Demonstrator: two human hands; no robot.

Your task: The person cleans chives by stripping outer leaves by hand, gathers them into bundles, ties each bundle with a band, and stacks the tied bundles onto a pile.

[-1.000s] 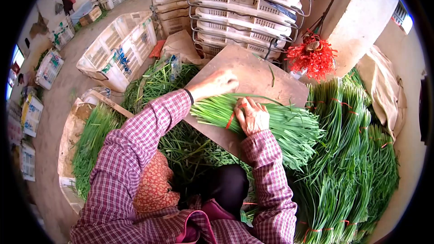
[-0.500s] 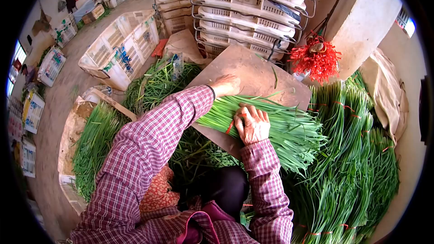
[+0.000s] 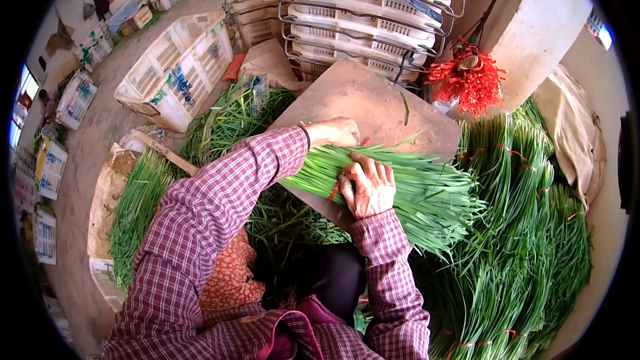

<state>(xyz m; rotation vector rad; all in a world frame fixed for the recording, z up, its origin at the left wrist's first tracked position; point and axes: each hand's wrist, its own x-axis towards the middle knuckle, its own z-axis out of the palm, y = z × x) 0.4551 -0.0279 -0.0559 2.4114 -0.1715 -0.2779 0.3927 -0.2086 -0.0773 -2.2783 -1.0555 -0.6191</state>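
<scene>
A bundle of long green stalks [image 3: 427,193] lies across a brown board [image 3: 380,103], with a red tie round its left part. My right hand [image 3: 368,187] rests on the bundle beside the tie, its fingers bent over the stalks. Just beyond the bundle's far edge, my left hand [image 3: 335,132] is low over the board. Its fingers are bent, and a bit of red shows by the fingertips; their grip is too small to make out.
Tied green bundles [image 3: 500,227] are heaped at the right. Red ties [image 3: 465,80] hang by the pillar. Stacked white crates [image 3: 367,13] stand behind the board, and another crate [image 3: 177,73] at the left. Loose stalks [image 3: 143,213] lie nearer. A person sits far back.
My left hand has moved right along the bundle's far side, and a red bit now shows at its fingertips. My right hand remains on the bundle, its fingers slightly shifted.
</scene>
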